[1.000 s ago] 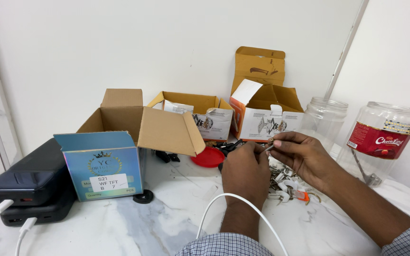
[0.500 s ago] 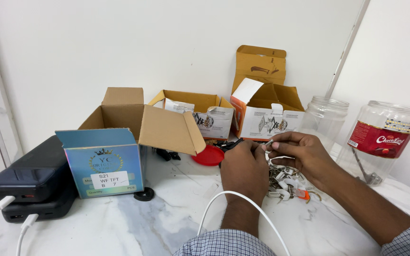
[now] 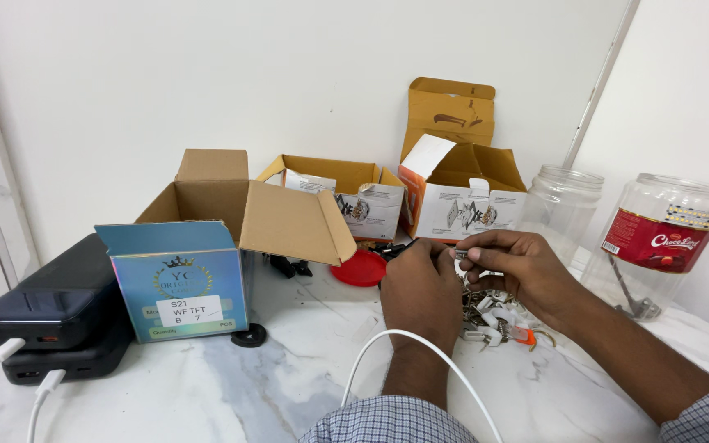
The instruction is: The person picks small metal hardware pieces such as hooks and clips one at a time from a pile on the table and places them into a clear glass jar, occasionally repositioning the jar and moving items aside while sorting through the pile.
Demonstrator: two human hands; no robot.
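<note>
**Small metal piece pinched between both my hands**

My left hand (image 3: 422,283) and my right hand (image 3: 512,269) meet just above the worktop (image 3: 289,377), roughly at the centre of my view. My right fingers are curled and pinching a small metal piece (image 3: 460,255) at their tips; my left fingers close on its other end, where something thin and dark sticks out towards 10 o'clock. I cannot tell exactly what the piece is, as it is tiny and mostly covered by my fingertips.

Directly below my right hand, at its 6 o'clock, lies a heap of small metal clips (image 3: 486,321) with an orange bit at the edge. A white cable (image 3: 404,338) arcs over my left forearm. At 9 o'clock from my left hand sits a red lid (image 3: 358,269), flat on the marble.

Further round at 9 o'clock stands an open brown carton (image 3: 240,209), and in front of it a shiny blue box (image 3: 180,279) with a white label. At the far left two dark power banks (image 3: 55,308) are stacked, with white plugs in them.

At 12 o'clock two open printed boxes (image 3: 453,184) stand against the wall. At 3 o'clock an empty clear jar (image 3: 566,205) stands beside a clear jar with a red label (image 3: 662,238).
</note>
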